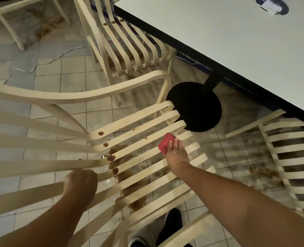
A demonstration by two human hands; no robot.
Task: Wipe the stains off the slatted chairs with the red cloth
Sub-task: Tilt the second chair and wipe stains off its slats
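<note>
Tiled floor [73, 68] brown-stained | white table [236, 41] right | slatted chair [76, 98] spotted

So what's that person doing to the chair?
A person is wiping a cream slatted chair. The right hand presses a red cloth flat on a seat slat near the front edge, while the left hand grips a back slat. Brown stains sit on the slats where seat meets back, not yet wiped, with more on the tiled floor beneath.

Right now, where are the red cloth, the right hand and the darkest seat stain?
red cloth [165, 143], head view, exposed upper corner.
right hand [177, 155], head view, back of hand.
seat stain [111, 157], head view, blot's centre.
</note>
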